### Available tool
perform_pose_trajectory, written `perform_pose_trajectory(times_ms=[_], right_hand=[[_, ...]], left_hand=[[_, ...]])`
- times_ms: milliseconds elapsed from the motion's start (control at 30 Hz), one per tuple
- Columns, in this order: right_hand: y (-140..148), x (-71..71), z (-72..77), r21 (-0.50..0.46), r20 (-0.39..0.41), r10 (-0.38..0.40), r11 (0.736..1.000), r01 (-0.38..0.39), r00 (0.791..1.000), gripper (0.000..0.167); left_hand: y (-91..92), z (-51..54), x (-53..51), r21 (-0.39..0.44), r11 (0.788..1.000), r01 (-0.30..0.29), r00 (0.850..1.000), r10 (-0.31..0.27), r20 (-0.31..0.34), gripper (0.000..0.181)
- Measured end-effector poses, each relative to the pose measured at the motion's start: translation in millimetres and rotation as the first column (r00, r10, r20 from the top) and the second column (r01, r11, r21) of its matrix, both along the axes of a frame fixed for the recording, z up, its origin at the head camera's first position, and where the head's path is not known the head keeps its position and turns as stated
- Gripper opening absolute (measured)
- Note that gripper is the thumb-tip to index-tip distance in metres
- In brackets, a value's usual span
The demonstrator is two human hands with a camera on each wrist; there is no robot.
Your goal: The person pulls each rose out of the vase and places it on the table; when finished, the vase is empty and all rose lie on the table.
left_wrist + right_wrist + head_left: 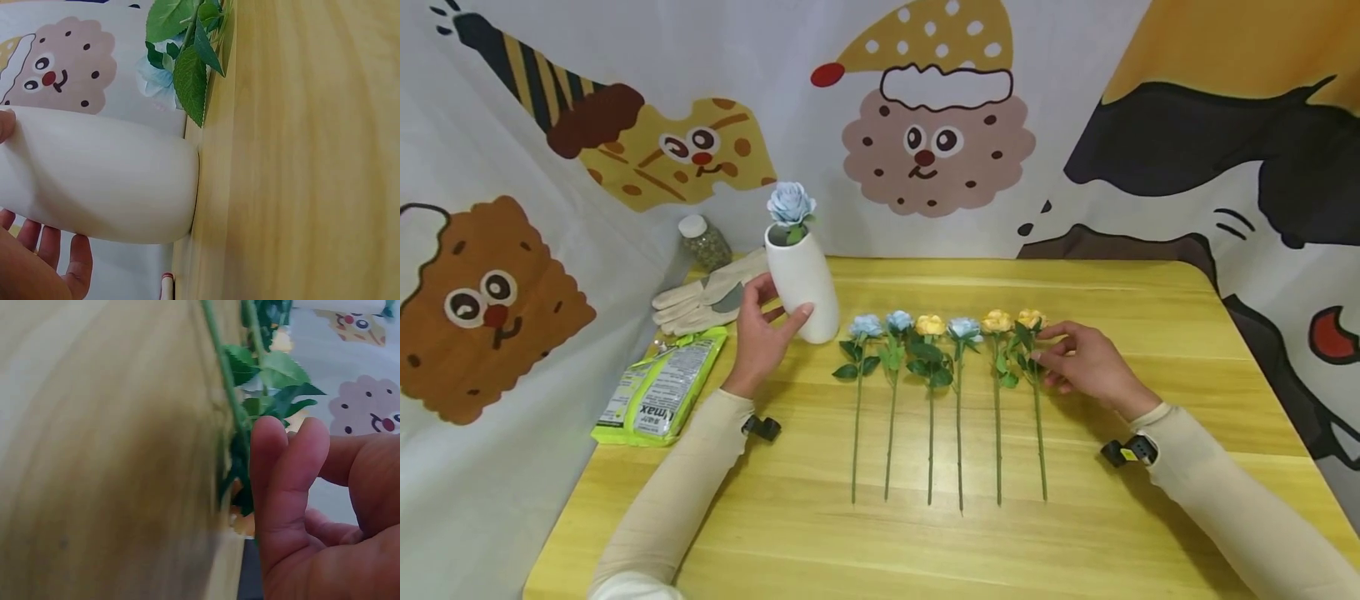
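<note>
My left hand (765,333) grips a white vase (805,287) standing at the back left of the table, thumb in front and fingers behind. One light-blue rose (791,205) stands in the vase. To its right lies a row of blue and yellow roses with green stems, blooms toward the back. At the row's right end, my right hand (1093,367) has its curled fingers at the leafy upper stem of the last yellow rose (1032,319). In the right wrist view its fingertips (269,428) are beside the leaves (284,370); they partly hide the contact.
Left of the vase lie a pair of pale gloves (700,302) and a green-and-white packet (662,392). A jar with a white lid (706,242) stands behind them. A printed cloth (940,233) hangs along the table's back edge.
</note>
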State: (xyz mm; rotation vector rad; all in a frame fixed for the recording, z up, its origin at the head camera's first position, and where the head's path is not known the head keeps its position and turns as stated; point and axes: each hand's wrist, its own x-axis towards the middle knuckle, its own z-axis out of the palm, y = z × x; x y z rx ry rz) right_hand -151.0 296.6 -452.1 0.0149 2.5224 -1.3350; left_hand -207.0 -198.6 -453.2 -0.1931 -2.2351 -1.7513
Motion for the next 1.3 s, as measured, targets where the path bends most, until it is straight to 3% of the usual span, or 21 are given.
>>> perform_pose_trajectory(times_ms=[267,467,567,700,900,1067,1233,1300], right_hand=[[-8.6,-2.4,19.1,0.031,-0.062,0.011,0.999,-0.009,0.998,0.046],[-28.6,-4.2,31.0,0.02,-0.137,0.033,0.999,-0.03,0.99,0.043],[-41.4,-7.6,33.8,0.018,-0.201,0.054,0.999,-0.052,0.978,0.038],[-60.3,-13.9,35.5,-0.002,-0.285,0.082,0.996,-0.086,0.955,0.032],[-91.6,-22.1,47.1,-0.02,-0.36,0.12,0.99,-0.136,0.925,0.025],[-117.0,-31.1,59.0,-0.04,-0.392,0.146,0.984,-0.176,0.908,0.027],[-141.4,-42.9,67.1,-0.08,-0.399,0.168,0.973,-0.217,0.901,0.029],[-151.4,-46.5,70.7,-0.092,-0.404,0.174,0.969,-0.229,0.898,0.029]], left_hand=[[-3.5,-4.3,-3.6,-0.004,1.0,-0.001,1.0,0.001,-0.01,0.071],[1.6,3.0,2.5,0.018,1.0,-0.014,1.0,0.014,-0.006,0.07],[3.7,3.4,3.0,0.02,1.0,-0.024,1.0,0.024,-0.018,0.069],[2.8,-3.5,-1.4,0.016,0.999,-0.046,0.998,0.047,-0.03,0.068],[3.0,-7.3,-3.7,0.02,0.998,-0.058,0.997,0.059,-0.048,0.069],[6.8,-1.3,-0.6,0.039,0.998,-0.048,0.997,0.05,-0.051,0.071],[2.8,-7.5,-4.4,0.042,0.998,-0.04,0.997,0.042,-0.064,0.072],[5.3,-1.7,-0.6,0.049,0.998,-0.035,0.997,0.038,-0.063,0.071]])
